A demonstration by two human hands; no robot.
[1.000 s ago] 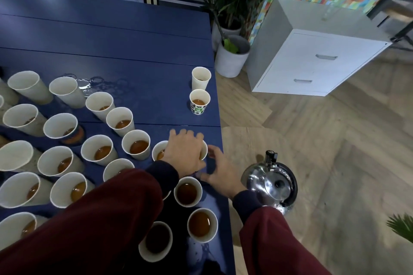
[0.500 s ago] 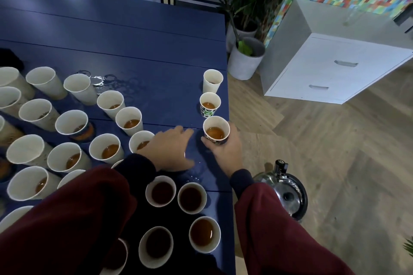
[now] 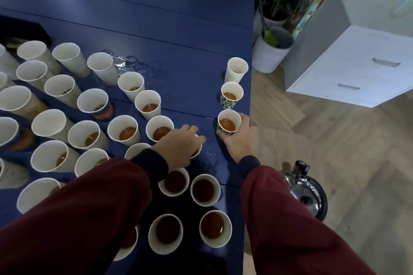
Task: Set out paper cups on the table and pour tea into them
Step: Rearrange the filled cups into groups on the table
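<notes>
Patterned cup [image 3: 228,124] stands upright, clasped in the right grip [image 3: 238,143] at the bench [image 3: 178,40] edge, neighbour cup [image 3: 232,95] just at twelve o'clock; left grip [image 3: 178,147] covers a plain cup [image 3: 199,152] at nine o'clock, hold unclear.

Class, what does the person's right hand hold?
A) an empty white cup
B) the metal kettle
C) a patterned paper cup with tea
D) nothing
C: the right hand grips the patterned cup, tea inside, at the edge of the table; the kettle sits untouched.
</notes>
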